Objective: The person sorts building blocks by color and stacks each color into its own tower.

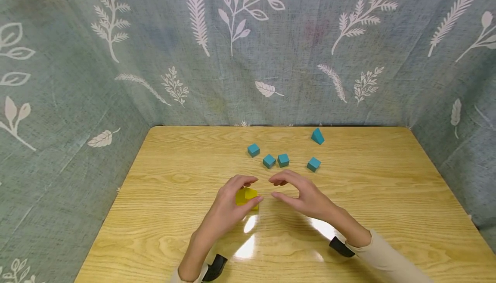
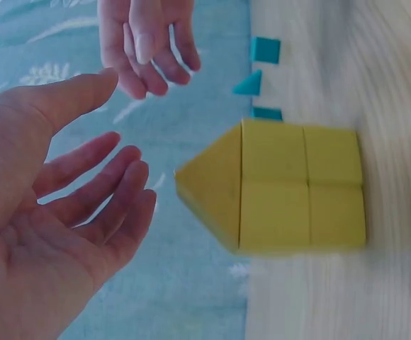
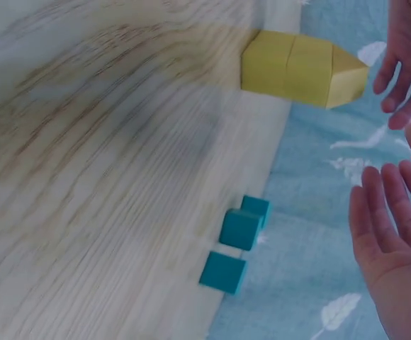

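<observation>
A small house-shaped stack of yellow blocks (image 2: 297, 185) stands on the table, cubes in two layers with a triangular prism (image 2: 216, 188) as its roof. My left hand (image 1: 229, 203) hovers beside the roof, its fingers relaxed and holding nothing; in the left wrist view a gap shows between the fingertips and the blocks. To the right of the stack is my right hand (image 1: 306, 193), also loosely curved in the air with nothing in it. The two hands face each other without touching. In the head view the left hand covers part of the yellow stack (image 1: 241, 197).
Beyond the hands lie several loose blue cubes, among them one at the left (image 1: 253, 150) and one at the right (image 1: 314, 164). A blue triangular prism (image 1: 317, 136) sits near the back edge of the wooden table (image 1: 162, 197). Leaf-patterned curtains (image 1: 217, 80) enclose the table's back and sides.
</observation>
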`<state>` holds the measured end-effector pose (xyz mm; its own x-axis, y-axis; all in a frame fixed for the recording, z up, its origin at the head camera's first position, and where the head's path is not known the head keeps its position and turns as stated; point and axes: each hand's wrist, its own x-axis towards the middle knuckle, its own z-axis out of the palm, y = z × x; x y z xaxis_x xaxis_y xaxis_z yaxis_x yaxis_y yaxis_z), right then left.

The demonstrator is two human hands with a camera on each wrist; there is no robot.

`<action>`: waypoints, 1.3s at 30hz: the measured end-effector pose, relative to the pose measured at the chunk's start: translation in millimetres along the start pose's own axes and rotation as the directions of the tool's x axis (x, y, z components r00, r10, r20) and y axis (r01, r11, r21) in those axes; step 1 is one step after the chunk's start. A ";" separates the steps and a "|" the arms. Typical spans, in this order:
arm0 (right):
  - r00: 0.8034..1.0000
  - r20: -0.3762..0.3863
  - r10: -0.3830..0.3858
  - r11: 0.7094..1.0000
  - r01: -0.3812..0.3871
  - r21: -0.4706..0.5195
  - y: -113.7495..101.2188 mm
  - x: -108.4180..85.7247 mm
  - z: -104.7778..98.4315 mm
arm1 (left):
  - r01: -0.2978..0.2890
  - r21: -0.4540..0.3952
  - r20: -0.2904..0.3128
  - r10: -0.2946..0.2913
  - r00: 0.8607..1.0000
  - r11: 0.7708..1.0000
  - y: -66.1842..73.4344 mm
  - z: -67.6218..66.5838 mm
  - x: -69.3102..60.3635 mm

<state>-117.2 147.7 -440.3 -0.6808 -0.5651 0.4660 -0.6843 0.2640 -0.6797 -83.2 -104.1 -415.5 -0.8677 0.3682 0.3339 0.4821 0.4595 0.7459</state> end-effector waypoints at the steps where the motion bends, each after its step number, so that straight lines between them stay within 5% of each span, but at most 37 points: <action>1: 1.000 -0.004 0.002 1.000 -0.002 -0.002 0.1 -1.7 -1.6 | -0.003 -0.005 0.005 0.003 1.000 1.000 1.6 2.1 2.0; 9: 0.995 -0.050 0.081 0.996 -0.082 -0.021 2.4 -17.1 -18.2 | -0.042 -0.036 0.051 0.044 0.998 0.998 11.8 21.2 16.7; 16: 0.994 -0.082 0.074 0.995 -0.079 -0.053 10.5 -27.6 -28.8 | -0.068 -0.036 0.045 0.070 0.997 0.997 17.9 35.6 28.8; 28: 0.987 -0.136 0.089 0.978 -0.113 -0.176 20.0 -44.1 -48.9 | -0.047 -0.068 0.113 0.054 0.992 0.997 27.9 63.0 52.7; 39: 0.979 -0.200 0.044 0.967 -0.092 -0.238 37.1 -45.9 -60.4 | -0.049 -0.051 0.078 0.053 0.996 0.997 26.3 93.6 69.0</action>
<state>-127.1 230.6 -452.7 -0.7490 -0.3854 0.5390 -0.6609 0.4935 -0.5655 -119.0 9.0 -426.8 -0.8287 0.4542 0.3271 0.5175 0.3988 0.7571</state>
